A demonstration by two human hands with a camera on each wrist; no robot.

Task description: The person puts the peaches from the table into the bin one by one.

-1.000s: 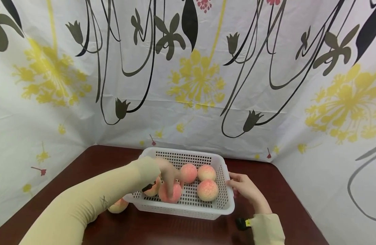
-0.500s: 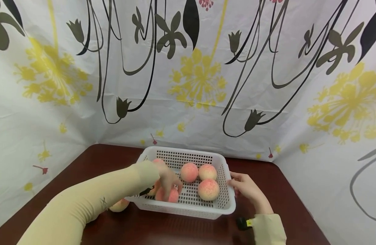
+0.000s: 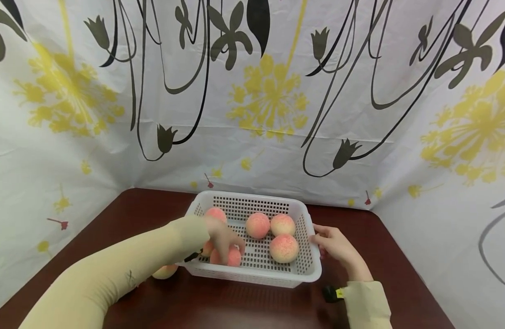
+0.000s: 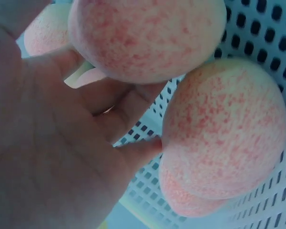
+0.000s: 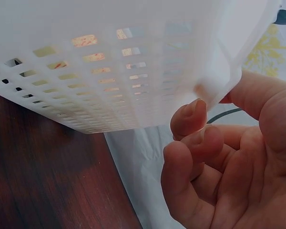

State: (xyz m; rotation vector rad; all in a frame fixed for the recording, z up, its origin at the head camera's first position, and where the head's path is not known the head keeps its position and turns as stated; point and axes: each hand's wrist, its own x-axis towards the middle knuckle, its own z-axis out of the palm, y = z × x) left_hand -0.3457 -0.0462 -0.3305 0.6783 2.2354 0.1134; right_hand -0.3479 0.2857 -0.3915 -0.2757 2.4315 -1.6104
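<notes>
A white perforated plastic basket holds several pink-and-cream peaches, among them a peach at its right side. My left hand reaches into the left half and grips a peach near the front wall. In the left wrist view the fingers curl round that peach, and a little finger touches a neighbouring peach. My right hand holds the basket's right end. The right wrist view shows its thumb at the rim and its fingers curled under, against the outer wall.
Another peach lies on the dark red-brown table, left of the basket and partly behind the left sleeve. A white floral cloth hangs round the back and sides of the table.
The camera view has tilted slightly down. My left hand has shifted a little left with the gripped peach, showing more of the peach behind it. My right hand keeps its hold on the basket.
</notes>
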